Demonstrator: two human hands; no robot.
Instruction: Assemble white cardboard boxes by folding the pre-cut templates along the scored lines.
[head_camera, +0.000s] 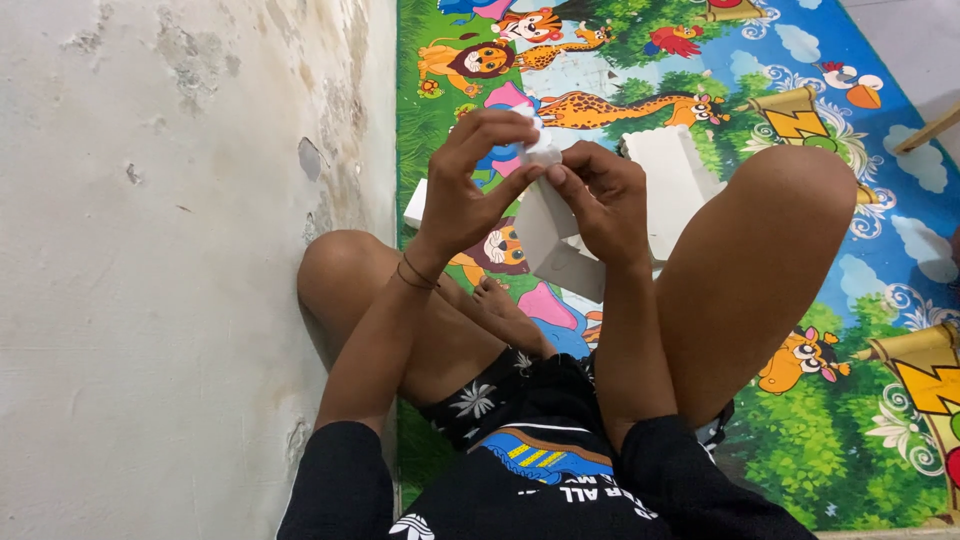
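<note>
Left hand (478, 175) and right hand (600, 195) raised between knees, fingertips of both pinching small white crumpled piece (543, 150). Risk: thin, soft-looking piece may tear or slip if pulled unevenly. White folded card box (552, 240) just below hands, matte, sharp-creased. Floor mat (850, 300) glossy, bright cartoon animals. Wall (150, 250) rough, flaking.

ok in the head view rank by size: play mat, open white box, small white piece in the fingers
1. play mat
2. open white box, partly hidden behind the hands
3. small white piece, pinched by left hand and right hand, nearest the camera yet smallest
</note>
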